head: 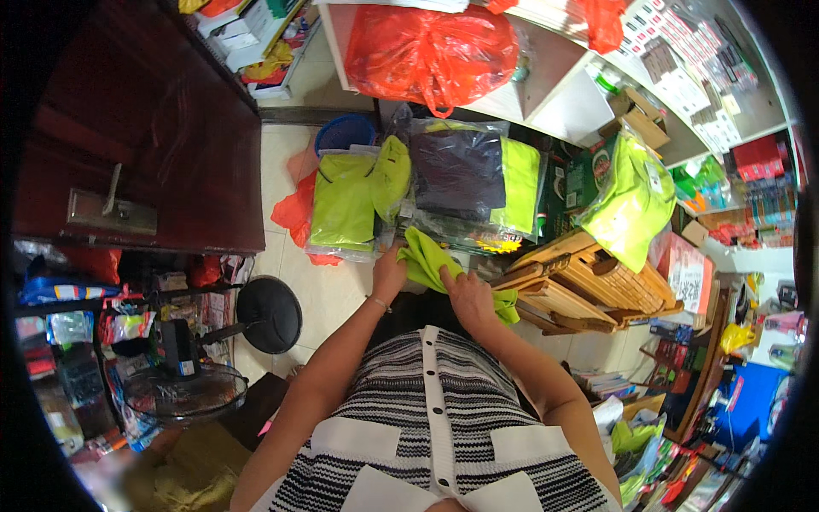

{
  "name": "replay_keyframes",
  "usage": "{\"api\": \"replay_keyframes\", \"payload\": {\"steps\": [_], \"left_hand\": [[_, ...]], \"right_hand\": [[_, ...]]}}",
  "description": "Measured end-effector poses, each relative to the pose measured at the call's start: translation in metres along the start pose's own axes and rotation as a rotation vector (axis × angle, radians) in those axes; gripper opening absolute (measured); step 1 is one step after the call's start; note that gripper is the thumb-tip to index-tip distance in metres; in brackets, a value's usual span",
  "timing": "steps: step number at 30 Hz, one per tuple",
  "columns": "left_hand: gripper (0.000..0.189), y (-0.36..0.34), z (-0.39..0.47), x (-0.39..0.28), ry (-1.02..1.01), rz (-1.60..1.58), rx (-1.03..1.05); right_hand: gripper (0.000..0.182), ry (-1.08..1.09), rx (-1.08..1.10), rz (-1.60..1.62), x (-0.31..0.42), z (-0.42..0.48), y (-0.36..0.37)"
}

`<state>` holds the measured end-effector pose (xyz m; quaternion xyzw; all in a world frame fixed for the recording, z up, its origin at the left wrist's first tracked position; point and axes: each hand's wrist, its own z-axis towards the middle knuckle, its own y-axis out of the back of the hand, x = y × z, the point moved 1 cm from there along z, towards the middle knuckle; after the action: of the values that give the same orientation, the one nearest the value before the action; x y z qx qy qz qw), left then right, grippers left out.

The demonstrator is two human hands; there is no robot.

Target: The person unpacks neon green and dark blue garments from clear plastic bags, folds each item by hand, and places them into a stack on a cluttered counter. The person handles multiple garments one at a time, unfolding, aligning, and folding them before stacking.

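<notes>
Between my two hands, in front of my waist, a bunched lime-green garment (427, 259) is held up. My left hand (389, 274) grips its left end. My right hand (470, 297) pinches the middle, and part of the cloth hangs out to the right beneath it. Just beyond my hands lies a folded dark garment (457, 173) in a clear plastic bag. Lime-green folded cloth (519, 185) in clear plastic sits at its right side. To the left are another bagged lime-green garment (343, 201) and a lime-green cap-like item (391, 176).
A red plastic bag (435, 54) fills a shelf ahead. Folded wooden chairs (576, 285) stand at the right with a bagged lime-green garment (630, 198) on top. On the left are a dark red door (147, 128) and a standing fan (185, 390) near its round black base (269, 313).
</notes>
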<state>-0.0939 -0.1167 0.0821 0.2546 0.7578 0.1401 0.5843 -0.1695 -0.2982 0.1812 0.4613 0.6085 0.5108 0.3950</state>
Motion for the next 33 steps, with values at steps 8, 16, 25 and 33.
{"api": "replay_keyframes", "payload": {"steps": [8,16,25,33], "left_hand": [[0.03,-0.034,-0.014,0.005,0.576,-0.776,0.554],[0.031,-0.053,0.023,-0.011,-0.576,0.454,0.262],[0.036,-0.07,0.097,-0.008,-1.229,0.982,0.146],[0.025,-0.049,0.087,-0.056,-0.998,0.634,0.053]], "right_hand": [[0.046,-0.141,0.094,0.155,-0.012,-0.062,-0.039],[0.049,-0.482,0.21,0.248,-0.065,-0.121,-0.06],[0.048,-0.701,0.217,0.399,-0.071,-0.16,-0.044],[0.054,-0.472,0.114,0.547,-0.078,-0.135,-0.013]]}}
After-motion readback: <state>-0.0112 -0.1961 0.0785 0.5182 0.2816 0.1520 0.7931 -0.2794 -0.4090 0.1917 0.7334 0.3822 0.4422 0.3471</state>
